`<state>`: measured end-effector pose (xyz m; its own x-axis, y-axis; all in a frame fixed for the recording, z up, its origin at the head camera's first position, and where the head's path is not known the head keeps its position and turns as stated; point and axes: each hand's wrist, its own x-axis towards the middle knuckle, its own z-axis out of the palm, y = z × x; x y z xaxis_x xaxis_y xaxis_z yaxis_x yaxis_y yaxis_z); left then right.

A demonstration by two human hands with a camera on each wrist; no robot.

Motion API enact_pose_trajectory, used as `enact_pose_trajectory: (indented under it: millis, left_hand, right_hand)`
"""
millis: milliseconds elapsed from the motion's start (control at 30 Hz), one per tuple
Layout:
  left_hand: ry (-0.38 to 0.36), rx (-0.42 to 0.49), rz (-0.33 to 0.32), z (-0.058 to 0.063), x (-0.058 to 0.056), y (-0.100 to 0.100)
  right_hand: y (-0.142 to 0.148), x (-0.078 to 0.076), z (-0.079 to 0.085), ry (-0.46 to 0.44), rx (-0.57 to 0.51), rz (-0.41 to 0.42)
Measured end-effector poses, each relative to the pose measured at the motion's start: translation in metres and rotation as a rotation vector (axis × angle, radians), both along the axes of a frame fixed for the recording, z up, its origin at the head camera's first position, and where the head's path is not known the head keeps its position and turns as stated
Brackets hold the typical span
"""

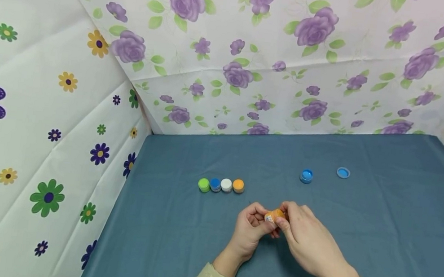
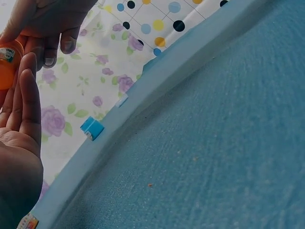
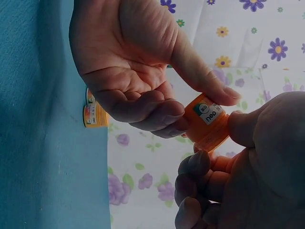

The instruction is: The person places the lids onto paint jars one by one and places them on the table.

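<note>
Between both hands is a small orange paint jar (image 1: 272, 216) with a white and green label; it is tilted. My left hand (image 1: 248, 229) grips its label side with thumb and fingers. On the other end, the thumb and fingers of my right hand (image 1: 309, 238) pinch the jar. In the right wrist view the jar (image 3: 207, 119) sits between the left hand (image 3: 131, 62) above and the right hand (image 3: 267, 143) below. At the left wrist view's edge, the jar (image 2: 8, 62) is partly cut off. Whether its lid has turned cannot be told.
Four-colour row, left of the hands: a green jar (image 1: 204, 185), a blue jar (image 1: 215, 184), a white jar (image 1: 226, 185) and an orange jar (image 1: 238, 186). Beyond the hands stand an uncapped blue jar (image 1: 306, 176) and a blue lid (image 1: 343, 172) on the blue tablecloth (image 1: 162, 240).
</note>
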<state>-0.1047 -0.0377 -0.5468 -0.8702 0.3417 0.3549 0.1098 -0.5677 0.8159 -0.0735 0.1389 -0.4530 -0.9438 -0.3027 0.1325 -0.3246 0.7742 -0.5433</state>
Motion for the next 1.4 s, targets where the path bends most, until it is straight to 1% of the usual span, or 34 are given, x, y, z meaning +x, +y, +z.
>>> enact_pose_trajectory:
  millis: [200,267,367,500,600,700,733,800,900,967,1033,1133,1200,1267,1333,1400]
  left_hand:
    - [0.005,-0.014,0.0,0.001,0.0,0.0]
    - [-0.003,-0.036,-0.003,0.002,0.0,0.0]
    - [-0.035,-0.086,-0.017,0.003,0.0,-0.002]
    - [-0.1,-0.181,-0.051,0.008,-0.001,-0.005]
    - [-0.128,-0.278,-0.076,0.014,-0.001,-0.006]
    - [-0.104,-0.398,-0.065,0.021,-0.003,-0.008]
    - [-0.084,-0.442,-0.051,0.023,-0.004,-0.009]
    - [-0.027,-0.53,-0.001,0.027,-0.007,-0.011]
    - [0.055,-0.697,0.107,0.038,-0.016,-0.017]
    - [0.106,-0.822,0.196,0.048,-0.025,-0.021]
    - [0.16,-0.973,0.286,0.057,-0.036,-0.024]
    - [0.27,-1.195,0.395,0.066,-0.055,-0.025]
    - [0.331,-1.328,0.44,0.068,-0.066,-0.025]
    - [0.368,-1.424,0.466,0.067,-0.076,-0.024]
    - [0.376,-1.487,0.481,0.065,-0.082,-0.025]
    - [0.38,-1.53,0.486,0.062,-0.087,-0.027]
  right_hand:
    - [0.001,-0.001,0.002,-0.014,0.004,-0.002]
    - [0.001,-0.001,0.003,-0.037,-0.011,0.0]
    - [0.003,-0.003,0.005,-0.063,-0.026,0.0]
    - [0.006,-0.004,0.008,-0.072,-0.033,-0.005]
    - [0.007,-0.004,0.009,-0.083,-0.04,-0.008]
    - [0.009,-0.004,0.01,-0.105,-0.055,-0.026]
    - [0.01,-0.004,0.011,-0.105,-0.066,-0.034]
    - [0.014,-0.004,0.013,-0.095,-0.083,-0.059]
    - [0.022,-0.006,0.016,-0.046,-0.087,-0.099]
    - [0.029,-0.007,0.017,-0.023,-0.077,-0.123]
    - [0.035,-0.008,0.017,-0.017,-0.068,-0.142]
    - [0.045,-0.008,0.017,-0.024,-0.057,-0.16]
    - [0.05,-0.008,0.017,-0.031,-0.052,-0.167]
    - [0.054,-0.007,0.015,-0.035,-0.047,-0.171]
    - [0.056,-0.006,0.013,-0.036,-0.046,-0.171]
    - [0.058,-0.005,0.012,-0.038,-0.045,-0.171]
